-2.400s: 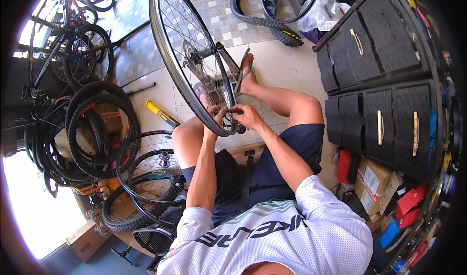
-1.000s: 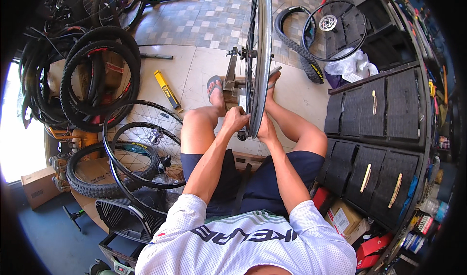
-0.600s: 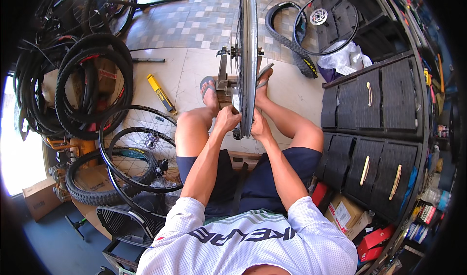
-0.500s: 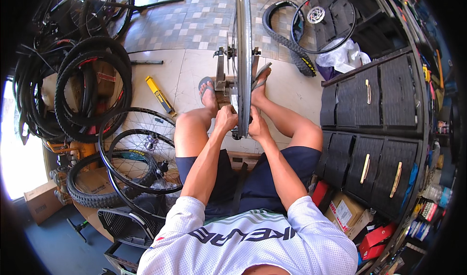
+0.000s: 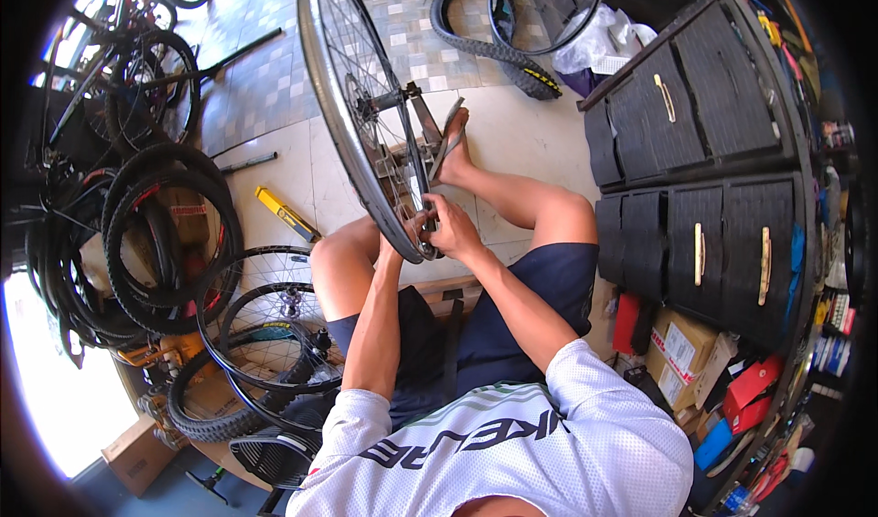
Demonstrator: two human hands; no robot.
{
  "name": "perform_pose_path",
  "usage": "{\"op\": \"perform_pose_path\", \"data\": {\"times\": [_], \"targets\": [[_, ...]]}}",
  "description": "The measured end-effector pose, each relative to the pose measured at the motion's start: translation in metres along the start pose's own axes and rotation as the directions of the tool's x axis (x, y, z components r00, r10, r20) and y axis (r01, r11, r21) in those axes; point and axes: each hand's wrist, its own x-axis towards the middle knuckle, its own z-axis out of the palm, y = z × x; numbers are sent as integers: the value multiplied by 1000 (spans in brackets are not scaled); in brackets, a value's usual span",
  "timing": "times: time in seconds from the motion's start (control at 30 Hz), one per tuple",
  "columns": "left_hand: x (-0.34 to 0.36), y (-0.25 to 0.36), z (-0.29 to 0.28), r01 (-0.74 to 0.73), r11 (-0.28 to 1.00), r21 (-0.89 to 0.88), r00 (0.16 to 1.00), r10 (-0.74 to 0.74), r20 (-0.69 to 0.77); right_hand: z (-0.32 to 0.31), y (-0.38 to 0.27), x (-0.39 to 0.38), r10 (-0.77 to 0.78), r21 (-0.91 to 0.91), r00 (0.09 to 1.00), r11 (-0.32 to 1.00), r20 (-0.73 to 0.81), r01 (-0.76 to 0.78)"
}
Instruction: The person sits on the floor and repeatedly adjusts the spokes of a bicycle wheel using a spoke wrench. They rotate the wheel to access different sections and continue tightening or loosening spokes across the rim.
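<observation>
A bare bicycle wheel (image 5: 335, 119) with a silver rim and thin spokes stands upright between my knees, leaning left in the picture. A metal wheel stand (image 5: 424, 119) holds it by the axle. My left hand (image 5: 391, 243) reaches round the near end of the rim. Its bent fingers show only in part among the spokes, and what they grip is hidden. From the other side my right hand (image 5: 455, 231) is closed at the rim's near end, thumb and fingers bent against it. Any small tool between the hands is too hidden to make out.
Tyres (image 5: 169, 234) and spoked wheels (image 5: 265, 320) crowd the left side. A yellow box (image 5: 285, 212) lies on the tiles by my left knee. Black drawers (image 5: 704, 234) line the right, with cardboard boxes (image 5: 681, 357) below. Beyond the stand lies a loose tyre (image 5: 494, 51).
My view has turned, so the wheel now appears slanted and farther left. My right hand has shifted around the rim's near end, closer to the left hand's fingers.
</observation>
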Motion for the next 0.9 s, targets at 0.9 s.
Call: {"op": "perform_pose_path", "data": {"times": [0.9], "targets": [[31, -41, 26, -162, 963, 216, 968, 198, -157, 2, 35, -5, 203, 341, 976, 915, 74, -216]]}}
